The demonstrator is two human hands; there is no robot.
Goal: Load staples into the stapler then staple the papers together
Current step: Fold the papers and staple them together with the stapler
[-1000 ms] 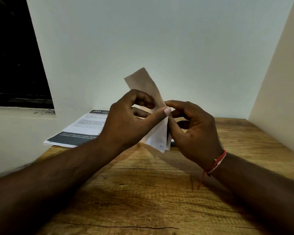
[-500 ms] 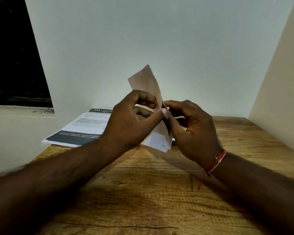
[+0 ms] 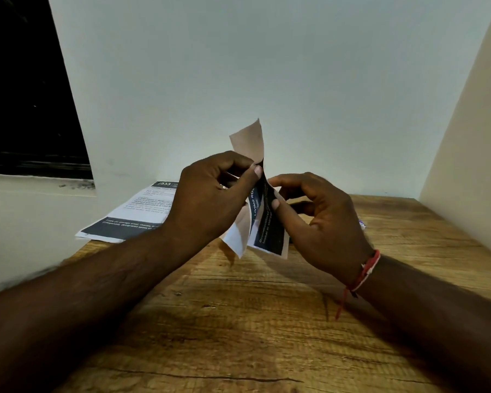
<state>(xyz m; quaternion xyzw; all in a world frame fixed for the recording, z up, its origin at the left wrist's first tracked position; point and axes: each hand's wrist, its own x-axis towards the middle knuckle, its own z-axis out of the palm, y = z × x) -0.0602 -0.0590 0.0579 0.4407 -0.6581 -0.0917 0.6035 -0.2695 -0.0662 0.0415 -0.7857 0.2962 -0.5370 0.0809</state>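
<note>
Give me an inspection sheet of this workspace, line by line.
Surface: wooden table, cracked grain.
Job's things: held papers raised above the table; printed sheets lying at far left; stapler not seen.
Clutter: small white-blue object at right, too small to identify.
Grippers: left hand and right hand both pinch the held papers.
Cables: nothing seen.
Surroundings: white walls; dark window at left.

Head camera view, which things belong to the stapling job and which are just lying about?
Job: dark-printed white paper sheets, pinched by left hand and right hand; likely the flat printed white sheet behind them.
Lying about: small white-and-blue object on the wooden table; dark window. No stapler shows.
</note>
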